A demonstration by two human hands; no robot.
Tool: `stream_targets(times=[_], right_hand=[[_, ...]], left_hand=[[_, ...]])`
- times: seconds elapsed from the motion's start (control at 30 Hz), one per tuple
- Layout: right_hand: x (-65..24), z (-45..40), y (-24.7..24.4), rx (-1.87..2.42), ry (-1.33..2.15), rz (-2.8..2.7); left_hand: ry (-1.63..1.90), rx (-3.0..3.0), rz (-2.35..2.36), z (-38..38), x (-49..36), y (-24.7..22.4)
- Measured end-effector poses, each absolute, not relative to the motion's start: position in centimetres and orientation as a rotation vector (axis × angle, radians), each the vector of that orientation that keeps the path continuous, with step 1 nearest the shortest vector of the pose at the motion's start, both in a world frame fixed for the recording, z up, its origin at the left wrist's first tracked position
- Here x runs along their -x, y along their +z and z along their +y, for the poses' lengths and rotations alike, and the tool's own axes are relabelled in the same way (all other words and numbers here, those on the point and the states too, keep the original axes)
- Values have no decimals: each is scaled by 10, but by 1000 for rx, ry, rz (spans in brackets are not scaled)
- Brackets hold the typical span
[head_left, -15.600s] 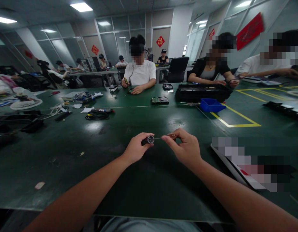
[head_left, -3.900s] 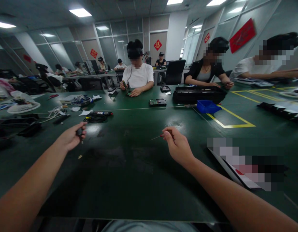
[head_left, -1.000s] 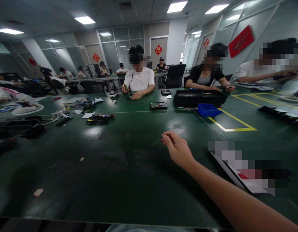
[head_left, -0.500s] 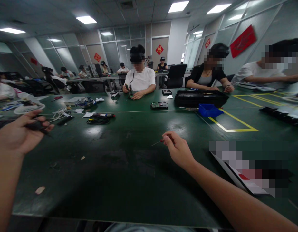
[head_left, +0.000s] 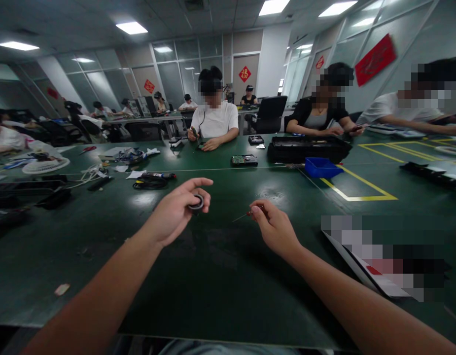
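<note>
Over the middle of the green table, my left hand [head_left: 178, 212] grips a small dark round part with a grey rim [head_left: 197, 202] between thumb and bent fingers, index finger stretched out to the right. My right hand [head_left: 274, 227] is closed around the red handle of a thin screwdriver [head_left: 241, 217]. Its slim metal shaft points left and slightly down, toward my left hand but apart from it. Most of the handle is hidden in my fingers. Both hands are raised above the table top.
Beyond my hands lie a coiled black cable [head_left: 151, 181], a hard drive [head_left: 244, 160], a blue bin [head_left: 322, 167] and a long black tray [head_left: 309, 148]. Black housings [head_left: 28, 190] are on the left. Blurred-out papers [head_left: 375, 268] lie at right. A co-worker [head_left: 215, 121] sits opposite.
My left hand has swung from the far left to the middle, near the screwdriver tip, carrying the dark part. My right hand has hardly moved.
</note>
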State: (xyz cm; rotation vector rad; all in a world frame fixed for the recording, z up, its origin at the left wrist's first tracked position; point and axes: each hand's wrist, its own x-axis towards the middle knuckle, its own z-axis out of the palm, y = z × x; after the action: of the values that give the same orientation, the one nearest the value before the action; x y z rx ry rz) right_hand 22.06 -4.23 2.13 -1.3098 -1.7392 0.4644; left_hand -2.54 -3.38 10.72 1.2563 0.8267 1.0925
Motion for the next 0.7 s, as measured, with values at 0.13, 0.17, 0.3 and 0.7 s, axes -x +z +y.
stream_targets(times=[0.13, 0.17, 0.3, 0.7], right_hand=[[-221, -42, 21, 1304, 459, -1734], [-220, -42, 21, 1306, 460, -1736], [-218, -44, 21, 1327, 506, -1763], [-218, -52, 25, 1216, 598, -1610]], left_hand=[[905, -1395, 876, -40, -7, 78], [868, -1462, 923, -40, -11, 69], [728, -1839, 1114, -34, -12, 31], [795, -2230, 1170, -7, 3, -1]])
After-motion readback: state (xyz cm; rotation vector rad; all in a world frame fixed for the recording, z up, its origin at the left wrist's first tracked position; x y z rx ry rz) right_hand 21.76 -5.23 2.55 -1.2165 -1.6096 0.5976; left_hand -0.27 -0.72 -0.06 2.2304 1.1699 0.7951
